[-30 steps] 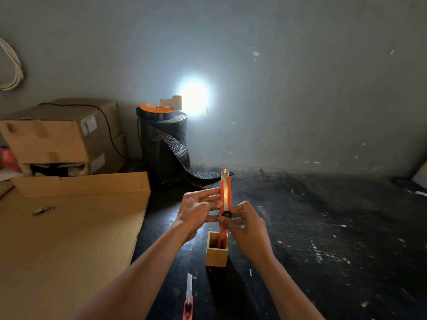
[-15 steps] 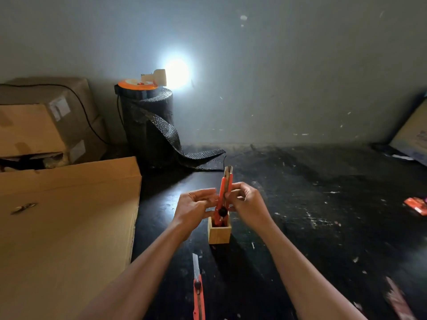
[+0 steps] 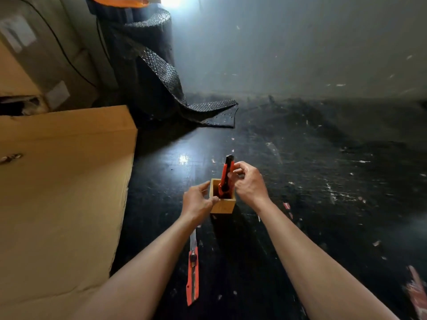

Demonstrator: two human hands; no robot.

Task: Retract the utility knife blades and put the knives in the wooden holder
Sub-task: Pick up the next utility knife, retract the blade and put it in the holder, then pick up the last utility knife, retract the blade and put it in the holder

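Observation:
A small square wooden holder stands on the black floor. An orange utility knife stands in it, tilted, its dark top sticking out with no blade showing. My right hand pinches the knife's upper part from the right. My left hand rests against the holder's left side, thumb on its front rim. A second orange utility knife lies on the floor between my forearms, its silver blade extended toward the holder.
A large flat cardboard sheet covers the floor at the left. Behind it stand cardboard boxes and a black roll of bubble wrap, its loose end trailing onto the floor. A reddish scrap lies at the lower right.
The knife went from held above the holder with its blade out to standing inside it with no blade showing. My left hand dropped onto the holder. The camera tilted down.

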